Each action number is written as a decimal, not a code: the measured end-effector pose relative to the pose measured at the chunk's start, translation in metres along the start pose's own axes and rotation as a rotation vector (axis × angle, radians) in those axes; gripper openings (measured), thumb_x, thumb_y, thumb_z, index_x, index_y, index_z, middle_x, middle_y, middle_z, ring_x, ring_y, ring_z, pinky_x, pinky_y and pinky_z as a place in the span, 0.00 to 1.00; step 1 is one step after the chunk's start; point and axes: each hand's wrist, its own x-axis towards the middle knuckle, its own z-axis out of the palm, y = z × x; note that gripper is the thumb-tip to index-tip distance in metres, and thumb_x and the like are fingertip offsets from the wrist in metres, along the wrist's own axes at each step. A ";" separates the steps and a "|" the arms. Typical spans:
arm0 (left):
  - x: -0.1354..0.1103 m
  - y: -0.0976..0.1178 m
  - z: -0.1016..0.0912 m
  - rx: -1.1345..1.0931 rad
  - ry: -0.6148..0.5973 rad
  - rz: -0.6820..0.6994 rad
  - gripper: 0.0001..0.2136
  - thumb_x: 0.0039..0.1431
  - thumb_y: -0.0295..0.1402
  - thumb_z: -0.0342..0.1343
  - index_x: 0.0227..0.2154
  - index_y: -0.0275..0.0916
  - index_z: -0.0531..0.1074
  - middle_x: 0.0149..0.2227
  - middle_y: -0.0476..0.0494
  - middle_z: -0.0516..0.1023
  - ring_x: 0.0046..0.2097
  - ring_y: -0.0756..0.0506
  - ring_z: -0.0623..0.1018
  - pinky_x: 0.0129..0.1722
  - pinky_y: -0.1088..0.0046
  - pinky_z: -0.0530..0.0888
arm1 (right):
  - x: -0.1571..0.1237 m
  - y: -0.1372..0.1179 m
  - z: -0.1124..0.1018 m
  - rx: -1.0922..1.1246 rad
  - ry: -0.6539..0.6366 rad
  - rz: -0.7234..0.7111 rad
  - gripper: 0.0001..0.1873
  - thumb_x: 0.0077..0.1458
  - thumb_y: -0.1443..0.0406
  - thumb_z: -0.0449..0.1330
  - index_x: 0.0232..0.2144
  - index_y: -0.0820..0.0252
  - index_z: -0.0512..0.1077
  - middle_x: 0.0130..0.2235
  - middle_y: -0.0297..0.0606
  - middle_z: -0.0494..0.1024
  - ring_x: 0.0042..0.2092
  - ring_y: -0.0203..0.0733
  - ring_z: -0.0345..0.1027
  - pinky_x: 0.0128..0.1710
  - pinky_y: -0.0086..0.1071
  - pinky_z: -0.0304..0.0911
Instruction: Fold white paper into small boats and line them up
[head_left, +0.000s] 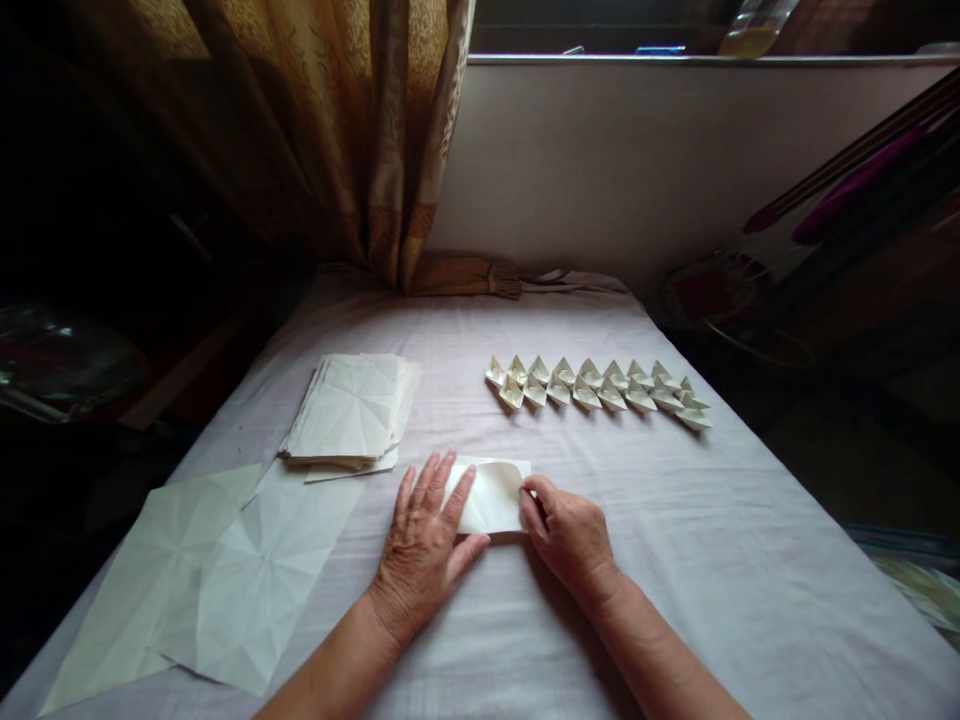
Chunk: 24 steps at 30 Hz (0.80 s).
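Observation:
A folded sheet of paper (491, 498) lies in front of me, with its upper layer bowed up off the layer beneath. My left hand (426, 535) rests flat on its left part, fingers spread. At the right edge, my right hand (566, 525) pinches the paper between thumb and forefinger; its other fingers are curled in. Beyond my right hand stand several small folded paper boats (587, 392) in two rows. To the left of my left hand is a stack of creased paper squares (345, 408).
Two creased loose sheets (266, 560) overlap at the left. A pale cloth (675, 600) covers the table. Behind it hangs a gold curtain (390, 150), and a ledge (675, 60) holds a glass container (757, 28). Dark clutter flanks both sides.

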 end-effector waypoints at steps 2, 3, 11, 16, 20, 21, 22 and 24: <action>-0.005 -0.009 0.003 0.025 0.037 -0.121 0.36 0.58 0.44 0.58 0.65 0.34 0.53 0.66 0.28 0.58 0.67 0.33 0.57 0.63 0.48 0.58 | -0.001 0.003 0.001 0.067 0.038 0.013 0.18 0.64 0.62 0.46 0.31 0.57 0.74 0.20 0.33 0.76 0.21 0.36 0.69 0.24 0.28 0.51; -0.007 -0.014 0.004 0.024 0.034 -0.153 0.37 0.57 0.46 0.58 0.64 0.34 0.54 0.65 0.27 0.59 0.67 0.32 0.58 0.63 0.48 0.59 | -0.001 0.005 0.001 0.096 0.049 0.021 0.18 0.65 0.62 0.46 0.31 0.57 0.74 0.20 0.34 0.76 0.21 0.36 0.69 0.24 0.28 0.52; -0.006 -0.017 -0.001 -0.256 0.014 -0.129 0.04 0.59 0.35 0.57 0.32 0.41 0.75 0.47 0.41 0.80 0.57 0.36 0.72 0.59 0.45 0.64 | -0.002 0.004 -0.007 0.295 0.043 0.118 0.16 0.64 0.61 0.46 0.30 0.57 0.70 0.24 0.34 0.76 0.26 0.38 0.71 0.28 0.28 0.57; -0.006 0.000 -0.011 -0.401 -0.053 -0.102 0.08 0.61 0.32 0.54 0.26 0.41 0.72 0.29 0.49 0.79 0.37 0.46 0.79 0.58 0.52 0.67 | -0.013 0.000 -0.013 0.263 0.043 0.133 0.15 0.64 0.63 0.46 0.30 0.57 0.69 0.23 0.33 0.75 0.25 0.38 0.69 0.27 0.29 0.56; -0.010 0.007 -0.008 -0.303 -0.034 -0.216 0.06 0.59 0.35 0.53 0.29 0.41 0.71 0.27 0.48 0.75 0.33 0.44 0.77 0.49 0.58 0.74 | -0.020 -0.002 -0.010 0.096 0.055 0.078 0.16 0.65 0.63 0.45 0.30 0.57 0.71 0.23 0.35 0.75 0.25 0.39 0.68 0.28 0.31 0.54; -0.011 0.007 -0.007 -0.262 -0.006 -0.247 0.06 0.59 0.36 0.54 0.36 0.41 0.72 0.29 0.46 0.76 0.35 0.42 0.77 0.46 0.58 0.75 | -0.020 -0.003 -0.009 0.073 0.058 0.065 0.17 0.65 0.63 0.45 0.31 0.57 0.71 0.23 0.36 0.75 0.25 0.39 0.68 0.29 0.31 0.54; -0.013 0.007 -0.005 -0.227 0.018 -0.264 0.12 0.59 0.37 0.54 0.44 0.40 0.71 0.31 0.45 0.76 0.37 0.41 0.77 0.45 0.58 0.75 | -0.020 -0.003 -0.008 0.056 0.062 0.053 0.17 0.66 0.63 0.45 0.31 0.57 0.71 0.24 0.36 0.76 0.26 0.39 0.68 0.29 0.31 0.54; -0.014 0.006 -0.005 -0.164 0.043 -0.273 0.25 0.59 0.37 0.55 0.59 0.38 0.61 0.33 0.44 0.77 0.39 0.40 0.77 0.46 0.58 0.74 | -0.019 -0.003 -0.007 0.034 0.068 0.030 0.18 0.66 0.62 0.45 0.31 0.57 0.72 0.24 0.37 0.76 0.26 0.39 0.68 0.30 0.31 0.53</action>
